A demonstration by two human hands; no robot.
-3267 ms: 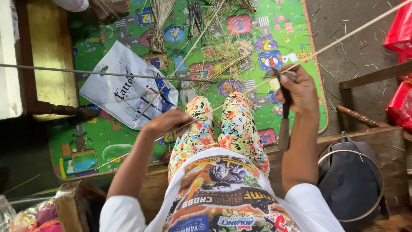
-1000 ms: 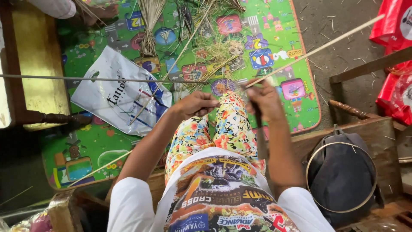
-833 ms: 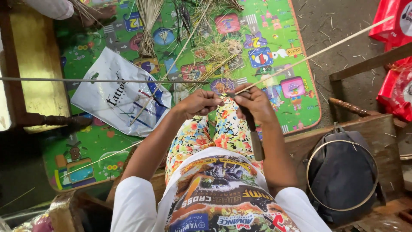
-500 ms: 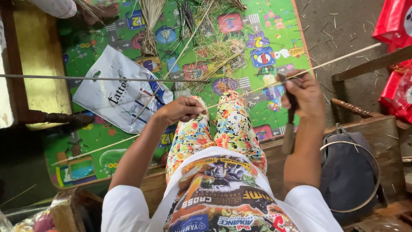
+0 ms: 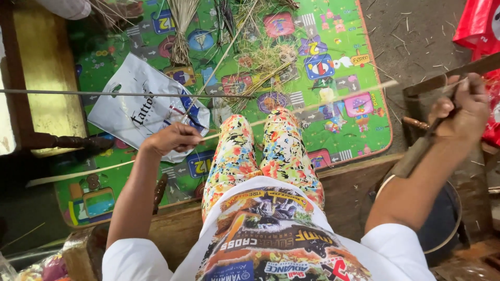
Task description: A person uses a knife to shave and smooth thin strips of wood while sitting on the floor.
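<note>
Home craft corner: play mat (image 5: 333,62), reed scraps (image 5: 260,52)

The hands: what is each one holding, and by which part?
The left hand pinches a long thin cane strip partway along it. The right hand grips a knife-like tool near its upper end.

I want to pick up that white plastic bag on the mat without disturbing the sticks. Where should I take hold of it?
Take the white plastic bag by its upper left corner, coming from the left. That part lies bare on the green mat, while thin sticks cross its middle and right side, and the left hand hovers over its lower right edge.
</note>
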